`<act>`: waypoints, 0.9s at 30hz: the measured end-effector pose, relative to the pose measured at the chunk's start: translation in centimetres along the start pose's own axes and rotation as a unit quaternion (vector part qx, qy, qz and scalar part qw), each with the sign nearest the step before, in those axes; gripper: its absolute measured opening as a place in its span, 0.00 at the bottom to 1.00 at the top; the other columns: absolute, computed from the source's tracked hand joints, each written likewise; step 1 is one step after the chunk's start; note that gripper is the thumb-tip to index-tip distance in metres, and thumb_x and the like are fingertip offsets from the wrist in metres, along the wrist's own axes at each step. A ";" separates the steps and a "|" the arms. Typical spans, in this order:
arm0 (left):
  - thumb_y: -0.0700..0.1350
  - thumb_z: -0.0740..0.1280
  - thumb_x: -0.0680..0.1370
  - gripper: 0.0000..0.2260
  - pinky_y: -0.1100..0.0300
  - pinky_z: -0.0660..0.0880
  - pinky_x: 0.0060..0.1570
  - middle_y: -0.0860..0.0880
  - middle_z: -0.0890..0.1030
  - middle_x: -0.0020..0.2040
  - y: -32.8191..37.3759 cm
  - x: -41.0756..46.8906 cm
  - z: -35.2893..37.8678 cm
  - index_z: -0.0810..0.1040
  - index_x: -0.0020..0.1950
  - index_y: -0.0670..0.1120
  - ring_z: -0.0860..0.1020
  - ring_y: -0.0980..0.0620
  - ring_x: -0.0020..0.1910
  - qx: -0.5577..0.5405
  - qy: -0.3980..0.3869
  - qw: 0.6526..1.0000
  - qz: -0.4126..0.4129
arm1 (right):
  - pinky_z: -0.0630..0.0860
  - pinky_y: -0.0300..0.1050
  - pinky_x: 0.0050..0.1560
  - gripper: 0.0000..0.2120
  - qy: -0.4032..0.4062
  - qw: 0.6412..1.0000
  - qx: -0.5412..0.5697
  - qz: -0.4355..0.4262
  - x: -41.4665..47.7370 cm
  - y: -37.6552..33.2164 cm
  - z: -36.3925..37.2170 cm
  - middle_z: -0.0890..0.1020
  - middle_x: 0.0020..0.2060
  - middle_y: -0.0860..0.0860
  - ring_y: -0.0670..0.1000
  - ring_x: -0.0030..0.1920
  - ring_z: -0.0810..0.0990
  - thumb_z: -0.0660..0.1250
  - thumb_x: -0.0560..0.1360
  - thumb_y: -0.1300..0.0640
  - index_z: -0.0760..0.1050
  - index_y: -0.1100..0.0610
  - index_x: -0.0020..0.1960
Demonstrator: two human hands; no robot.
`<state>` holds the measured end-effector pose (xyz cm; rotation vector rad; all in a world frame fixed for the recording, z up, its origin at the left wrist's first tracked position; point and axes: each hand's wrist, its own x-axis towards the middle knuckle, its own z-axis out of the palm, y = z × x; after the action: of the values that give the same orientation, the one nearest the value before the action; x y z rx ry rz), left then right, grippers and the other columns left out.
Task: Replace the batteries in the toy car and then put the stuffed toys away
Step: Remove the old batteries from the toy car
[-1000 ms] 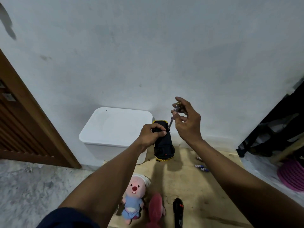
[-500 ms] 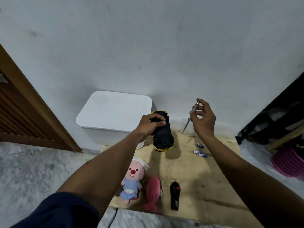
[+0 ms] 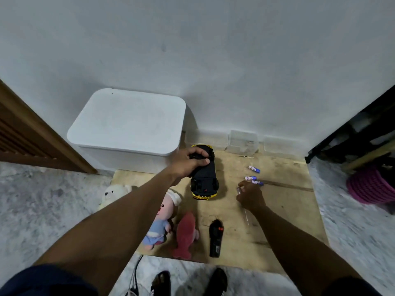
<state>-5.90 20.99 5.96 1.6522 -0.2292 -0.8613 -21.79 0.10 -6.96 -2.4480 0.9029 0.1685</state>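
Note:
The black and yellow toy car (image 3: 205, 180) is turned underside up just above the plywood board (image 3: 284, 212), and my left hand (image 3: 189, 162) grips its far end. Low over the board to the car's right, my right hand (image 3: 251, 197) is closed on a thin screwdriver (image 3: 246, 215) whose shaft points back toward me. Three blue and white batteries (image 3: 254, 168) lie just beyond that hand. A pink stuffed toy in blue (image 3: 161, 221), a red stuffed fish (image 3: 185, 236) and a white stuffed bear (image 3: 113, 194) lie at the board's left.
A white lidded box (image 3: 128, 122) stands against the wall at the left. A black remote control (image 3: 215, 239) lies on the board near me. Clear containers (image 3: 242, 142) sit by the wall, a purple basket (image 3: 373, 186) at the right, a wooden door (image 3: 25, 137) at the left.
My right hand took the screwdriver off the car and dropped to the right, down toward the board. My left hand lowered the car nearly onto the board. The view tilted downward.

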 end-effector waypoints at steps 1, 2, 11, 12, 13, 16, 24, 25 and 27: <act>0.40 0.76 0.74 0.08 0.59 0.78 0.35 0.49 0.82 0.45 -0.3 0.1 0.0 0.81 0.45 0.52 0.80 0.52 0.40 0.001 -0.003 1.000 0.000 | 0.73 0.43 0.51 0.18 -0.002 1.000 0.004 0.000 0.2 0.4 0.4 0.84 0.53 0.61 0.62 0.55 0.82 0.73 0.67 0.65 0.81 0.63 0.57; 0.40 0.76 0.74 0.09 0.59 0.79 0.35 0.49 0.82 0.45 -0.4 0.1 0.1 0.81 0.45 0.53 0.80 0.52 0.40 0.001 -0.004 1.000 -0.001 | 0.74 0.45 0.54 0.21 -0.011 1.000 0.003 0.001 0.3 0.5 0.4 0.83 0.55 0.60 0.61 0.57 0.81 0.73 0.67 0.63 0.80 0.62 0.60; 0.52 0.67 0.81 0.06 0.55 0.77 0.41 0.50 0.82 0.46 1.2 -1.0 0.6 0.81 0.50 0.52 0.79 0.51 0.43 -0.003 0.009 1.000 -0.010 | 0.78 0.44 0.46 0.08 0.161 0.949 0.224 -0.154 -1.0 -8.7 -7.8 0.84 0.43 0.51 0.53 0.42 0.81 0.74 0.73 0.62 0.83 0.56 0.52; 0.54 0.63 0.82 0.10 0.55 0.76 0.43 0.49 0.82 0.47 1.5 -1.2 0.7 0.81 0.51 0.52 0.79 0.50 0.43 -0.007 0.010 1.000 -0.017 | 0.77 0.41 0.45 0.08 0.153 0.943 0.234 -0.181 -1.4 -10.4 -8.9 0.84 0.43 0.49 0.52 0.42 0.81 0.73 0.74 0.62 0.83 0.55 0.52; 0.56 0.59 0.83 0.14 0.55 0.76 0.43 0.49 0.82 0.48 1.7 -1.4 0.8 0.81 0.53 0.51 0.78 0.50 0.43 -0.011 0.008 1.000 -0.021 | 0.77 0.39 0.45 0.08 0.124 0.943 0.231 -0.204 -1.9 -11.8 -9.9 0.83 0.44 0.48 0.50 0.42 0.80 0.73 0.75 0.61 0.83 0.53 0.53; 0.60 0.51 0.84 0.23 0.54 0.75 0.45 0.48 0.82 0.48 2.1 -2.0 0.8 0.80 0.58 0.47 0.78 0.49 0.44 -0.033 -0.002 0.999 -0.028 | 0.78 0.42 0.50 0.14 -0.018 0.963 0.123 -0.241 -3.2 -14.6 -11.3 0.81 0.50 0.46 0.47 0.48 0.80 0.71 0.76 0.53 0.80 0.47 0.62; 0.63 0.46 0.84 0.28 0.54 0.76 0.46 0.50 0.84 0.50 2.2 -2.1 0.0 0.80 0.60 0.48 0.79 0.50 0.45 -0.044 0.007 0.999 -0.006 | 0.76 0.43 0.47 0.07 -0.058 0.970 0.052 -0.230 -3.5 -16.9 -12.1 0.78 0.44 0.48 0.48 0.43 0.78 0.73 0.74 0.57 0.81 0.51 0.51; 0.62 0.47 0.84 0.27 0.53 0.75 0.47 0.49 0.83 0.50 2.3 -2.2 -0.1 0.80 0.60 0.48 0.79 0.49 0.45 -0.047 0.010 0.999 -0.005 | 0.74 0.41 0.44 0.06 -0.069 0.968 0.071 -0.230 -3.5 -16.9 -12.3 0.78 0.41 0.48 0.47 0.39 0.76 0.73 0.73 0.60 0.81 0.52 0.49; 0.60 0.48 0.84 0.26 0.54 0.75 0.47 0.49 0.83 0.50 2.2 -2.1 -0.2 0.80 0.60 0.48 0.79 0.49 0.45 -0.052 0.016 0.999 -0.006 | 0.71 0.37 0.40 0.06 -0.101 0.963 0.097 -0.229 -3.7 -16.8 -12.7 0.76 0.36 0.48 0.44 0.34 0.73 0.72 0.74 0.63 0.81 0.54 0.48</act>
<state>-6.61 21.79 8.81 1.5705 -0.1500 -0.8422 -14.71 6.47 12.21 -2.3298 0.2383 0.1512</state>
